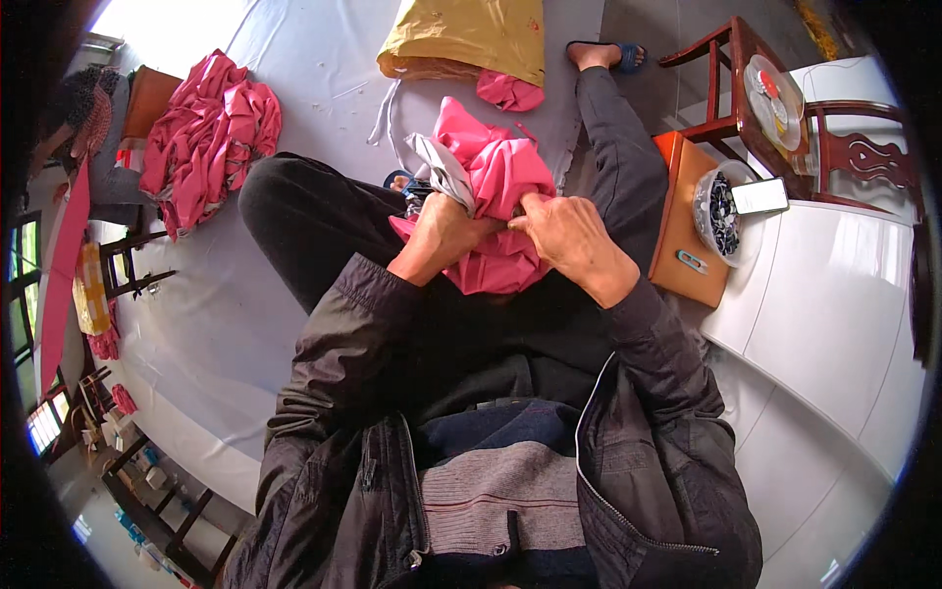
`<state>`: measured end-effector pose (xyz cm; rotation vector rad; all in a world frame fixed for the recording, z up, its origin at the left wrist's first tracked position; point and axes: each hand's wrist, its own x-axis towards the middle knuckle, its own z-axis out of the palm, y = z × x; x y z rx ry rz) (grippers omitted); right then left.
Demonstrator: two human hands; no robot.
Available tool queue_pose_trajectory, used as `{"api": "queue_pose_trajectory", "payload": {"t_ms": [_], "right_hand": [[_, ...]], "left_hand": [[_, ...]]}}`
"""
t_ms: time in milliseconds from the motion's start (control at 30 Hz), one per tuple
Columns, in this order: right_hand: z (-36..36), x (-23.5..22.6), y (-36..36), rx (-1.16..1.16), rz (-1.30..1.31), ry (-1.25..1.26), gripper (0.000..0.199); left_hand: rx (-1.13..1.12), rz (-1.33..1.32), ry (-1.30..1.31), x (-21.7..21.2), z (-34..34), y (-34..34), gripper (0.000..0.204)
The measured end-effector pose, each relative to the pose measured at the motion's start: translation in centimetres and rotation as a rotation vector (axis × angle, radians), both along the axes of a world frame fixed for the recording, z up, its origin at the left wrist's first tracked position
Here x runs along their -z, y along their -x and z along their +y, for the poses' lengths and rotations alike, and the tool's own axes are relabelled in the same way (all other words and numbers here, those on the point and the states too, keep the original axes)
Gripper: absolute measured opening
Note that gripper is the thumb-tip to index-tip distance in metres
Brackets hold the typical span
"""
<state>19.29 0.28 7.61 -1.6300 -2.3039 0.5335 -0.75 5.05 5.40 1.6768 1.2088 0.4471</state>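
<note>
While the pink cloth bundle [505,162] sits bunched between my knees, both my hands are closed on it from the near side. My left hand [446,238] grips its left edge, the fingertips partly buried in folds; my right hand [581,236] pinches a fold between thumb and curled fingers at its right. Most of the cloth rises beyond my knuckles, and the rest bulges down between my wrists — a pale grey flap [442,172] sticks out just above my left hand.

Counting: one bundle in my two hands, one large pink heap [211,137] on the floor to my left, one yellow bag [466,39] ahead with pink fabric [508,90] at its mouth. On my right — one orange-brown box [677,231], one pair of teal snips [692,261] on it, one bowl [704,211] of small dark pieces, one phone [760,195].
</note>
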Motion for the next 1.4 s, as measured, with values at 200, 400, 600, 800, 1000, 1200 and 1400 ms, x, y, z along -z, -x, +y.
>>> {"api": "queue_pose_trajectory", "payload": {"t_ms": [200, 400, 600, 800, 1000, 1200, 1400], "right_hand": [[0.3, -0.1, -0.2, -0.101, -0.031, -0.045, 0.029], [0.2, 0.6, -0.3, -0.039, 0.071, 0.055, 0.029], [0.1, 0.5, -0.2, 0.1, 0.248, 0.286, 0.031], [-0.1, -0.7, 0.4, 0.351, 0.475, 0.741, 0.041], [-0.7, 0.7, 0.6, 0.424, 0.609, 0.782, 0.045], [-0.8, 0.5, 0.8, 0.506, 0.739, 0.857, 0.04], [-1.0, 1.7, 0.5, 0.547, 0.925, 0.926, 0.04]], "left_hand": [[0.015, 0.079, -0.051, 0.4, -0.1, 0.0, 0.055], [0.013, -0.045, -0.108, 3.7, -0.4, 0.3, 0.053], [0.053, -0.032, -0.196, 4.6, -0.6, 0.3, 0.049], [0.067, -0.031, -0.242, 4.6, -0.7, 0.1, 0.047], [0.065, 0.018, -0.231, 4.9, -0.7, 0.1, 0.048], [0.065, -0.028, -0.249, 4.8, -0.7, 0.0, 0.049], [0.054, 0.003, -0.258, 5.5, -0.5, 0.0, 0.053]]}}
